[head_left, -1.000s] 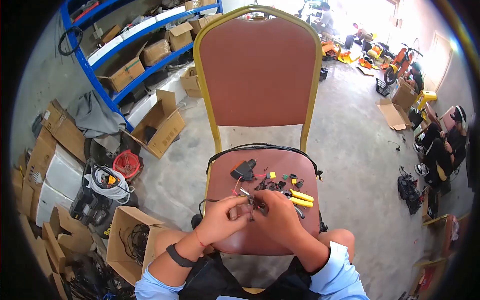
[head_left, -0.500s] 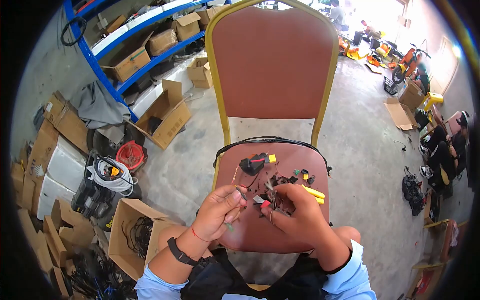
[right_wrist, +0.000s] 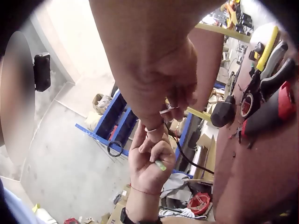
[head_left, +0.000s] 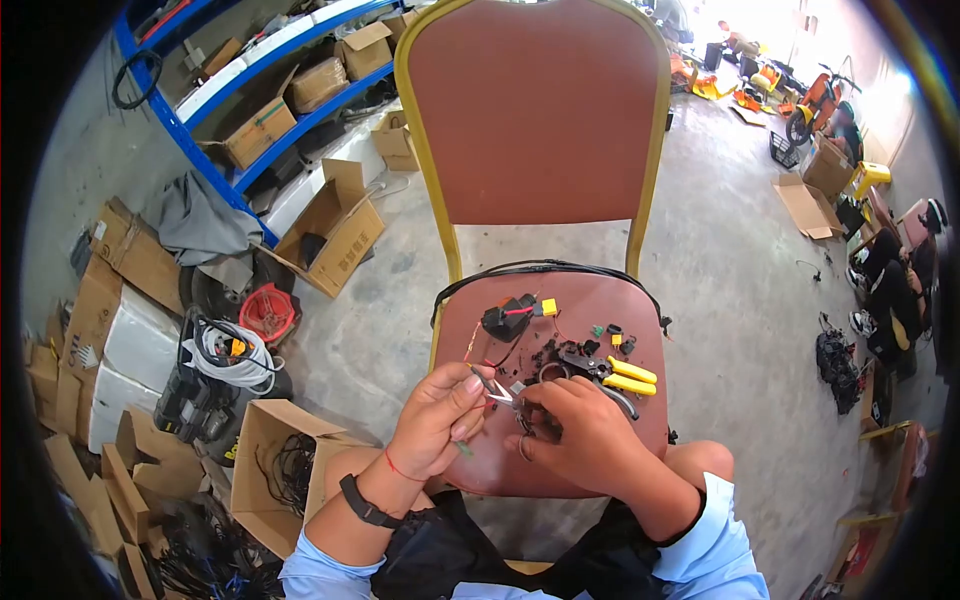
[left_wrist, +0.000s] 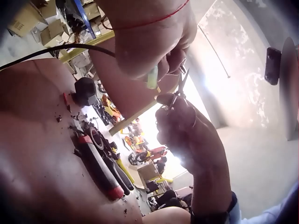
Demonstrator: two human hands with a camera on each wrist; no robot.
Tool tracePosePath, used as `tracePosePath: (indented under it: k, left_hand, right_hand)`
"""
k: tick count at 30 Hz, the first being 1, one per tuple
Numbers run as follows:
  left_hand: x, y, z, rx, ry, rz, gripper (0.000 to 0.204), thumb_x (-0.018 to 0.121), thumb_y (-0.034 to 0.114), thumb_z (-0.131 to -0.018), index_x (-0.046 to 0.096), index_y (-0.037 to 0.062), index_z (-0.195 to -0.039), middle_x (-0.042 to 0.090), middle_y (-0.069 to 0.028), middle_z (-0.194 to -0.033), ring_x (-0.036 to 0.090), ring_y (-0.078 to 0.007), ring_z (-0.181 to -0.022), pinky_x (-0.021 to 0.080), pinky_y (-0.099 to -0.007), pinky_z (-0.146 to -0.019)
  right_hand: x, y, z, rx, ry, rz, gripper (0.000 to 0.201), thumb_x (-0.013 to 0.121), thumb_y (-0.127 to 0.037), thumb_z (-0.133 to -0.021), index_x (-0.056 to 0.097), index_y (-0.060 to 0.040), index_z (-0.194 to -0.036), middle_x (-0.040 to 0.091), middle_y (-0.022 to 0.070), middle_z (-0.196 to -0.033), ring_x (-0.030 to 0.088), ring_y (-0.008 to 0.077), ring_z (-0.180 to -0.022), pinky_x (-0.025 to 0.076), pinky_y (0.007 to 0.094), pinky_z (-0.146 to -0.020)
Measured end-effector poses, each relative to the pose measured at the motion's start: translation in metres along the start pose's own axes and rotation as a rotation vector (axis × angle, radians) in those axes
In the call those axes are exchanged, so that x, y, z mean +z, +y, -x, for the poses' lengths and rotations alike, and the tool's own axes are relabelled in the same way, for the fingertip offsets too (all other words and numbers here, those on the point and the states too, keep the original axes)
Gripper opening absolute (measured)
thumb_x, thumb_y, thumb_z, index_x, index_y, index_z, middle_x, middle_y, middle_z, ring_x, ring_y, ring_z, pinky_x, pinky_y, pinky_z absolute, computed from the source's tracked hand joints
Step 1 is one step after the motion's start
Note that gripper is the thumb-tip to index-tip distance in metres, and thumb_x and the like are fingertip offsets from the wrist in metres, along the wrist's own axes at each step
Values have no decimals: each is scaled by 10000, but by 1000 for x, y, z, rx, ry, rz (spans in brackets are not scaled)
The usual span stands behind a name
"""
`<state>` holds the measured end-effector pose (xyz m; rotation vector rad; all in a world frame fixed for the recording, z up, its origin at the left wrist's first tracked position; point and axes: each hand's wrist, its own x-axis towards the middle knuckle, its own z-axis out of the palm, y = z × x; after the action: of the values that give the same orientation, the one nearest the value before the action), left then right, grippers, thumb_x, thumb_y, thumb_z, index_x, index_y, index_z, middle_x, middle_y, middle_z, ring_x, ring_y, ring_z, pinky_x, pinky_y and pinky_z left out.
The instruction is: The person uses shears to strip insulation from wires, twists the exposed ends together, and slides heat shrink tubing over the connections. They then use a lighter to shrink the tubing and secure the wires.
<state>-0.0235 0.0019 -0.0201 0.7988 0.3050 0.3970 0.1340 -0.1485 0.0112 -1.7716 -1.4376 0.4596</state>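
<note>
My left hand [head_left: 440, 418] pinches a thin dark cable [head_left: 482, 374] between thumb and fingertips, above the chair seat's front half. From under its curled fingers sticks out a small pale green piece [left_wrist: 153, 77]. My right hand [head_left: 580, 425] holds small scissors [left_wrist: 181, 86], with a finger through a handle loop. Their blades stand apart, tips right at the left fingertips and cable. On the seat beyond lies a black device [head_left: 508, 318] with red wire and a yellow connector [head_left: 549, 307]. Yellow-handled pliers [head_left: 630, 378] lie beside the right hand.
The red-brown chair seat [head_left: 480, 465] bears black scraps [head_left: 545, 355] and a red-and-black-handled tool [right_wrist: 268, 114]. Black cable [head_left: 550, 266] lies along its back edge. At left stand a carton of cables [head_left: 285, 470] and blue shelving [head_left: 300, 130]. People sit at far right.
The hands were close together, drew apart, and came near each other again. The scissors' blades swung from pointing upward to pointing left at the cable in the left hand.
</note>
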Motion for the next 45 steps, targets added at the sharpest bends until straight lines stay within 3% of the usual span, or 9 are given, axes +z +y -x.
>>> tracePosePath:
  k: [2,5,14,17,33,36,45]
  left_hand:
    - [1,-2,0,8,19,-40,199,562,136,-1024,639,32,-1175,592,12,-784,404,-49,-537,328,-215,-507]
    - [1,-6,0,33,26,-49,169,574,111,-1010,656,36,-1137,666,-40,-949,424,-51,-532,335,-214,-493]
    - [3,-9,1,92,90,-129,164,611,126,-994,658,40,-1125,675,-59,-1027,431,-52,-549,343,-200,-505]
    - [5,-6,2,81,99,-157,192,613,130,-998,642,15,-1149,666,-46,-948,439,-46,-555,368,-200,-498]
    - [4,-14,2,112,149,-160,167,655,89,-964,658,17,-1115,694,-51,-981,475,-43,-584,388,-186,-505]
    - [3,-15,2,124,155,-180,177,658,89,-962,652,17,-1124,691,-53,-978,478,-43,-591,390,-184,-509]
    - [1,-17,1,160,140,-215,180,657,84,-961,642,21,-1129,678,-45,-951,480,-37,-600,386,-180,-500]
  right_hand:
    - [2,1,1,-11,-6,13,420,822,-251,-749,656,-44,-1074,625,71,-830,595,281,-853,495,392,-745]
    - [2,-1,2,-3,-32,18,414,809,-262,-760,656,-43,-1076,631,80,-838,597,299,-862,494,409,-756]
    - [6,-2,4,2,-36,-52,435,806,-291,-779,656,-38,-1100,636,110,-867,596,316,-882,493,410,-772]
    - [5,0,4,3,-54,-95,446,807,-297,-784,654,-40,-1115,639,115,-881,596,321,-887,493,409,-777]
    - [5,-2,3,-17,-68,-13,421,781,-297,-809,632,-56,-1120,620,89,-861,582,316,-869,487,412,-764]
    - [8,1,3,-27,-65,-18,359,728,-347,-829,630,-61,-1023,638,110,-889,591,326,-884,501,428,-742]
    - [9,2,4,-33,-53,-14,391,733,-354,-822,629,-55,-1053,641,117,-914,591,329,-892,499,430,-767]
